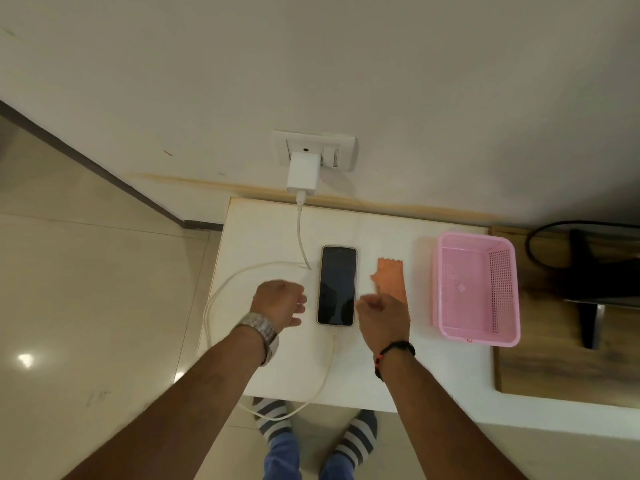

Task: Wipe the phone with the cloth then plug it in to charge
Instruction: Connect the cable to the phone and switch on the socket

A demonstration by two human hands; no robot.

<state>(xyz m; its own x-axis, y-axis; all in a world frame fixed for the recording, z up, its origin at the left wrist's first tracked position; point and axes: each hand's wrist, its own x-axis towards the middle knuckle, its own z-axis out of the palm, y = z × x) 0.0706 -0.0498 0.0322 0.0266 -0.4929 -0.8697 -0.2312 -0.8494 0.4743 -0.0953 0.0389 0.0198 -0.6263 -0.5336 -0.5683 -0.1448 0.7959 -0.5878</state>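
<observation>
Dim warm light, floor [86,306] glare, edges warped.

Black-screened phone [337,285] in pale case; orange cloth [390,279]; white charging cable [300,237], white plug adapter [303,174]; pink perforated plastic basket [476,287]; white tabletop [263,237]; grey-and-white striped socks [360,434].

My left hand [280,301] hovers loosely curled, fingers pointing toward my right hand [382,318], which is half-closed, thumb inward; both hold nothing.
</observation>
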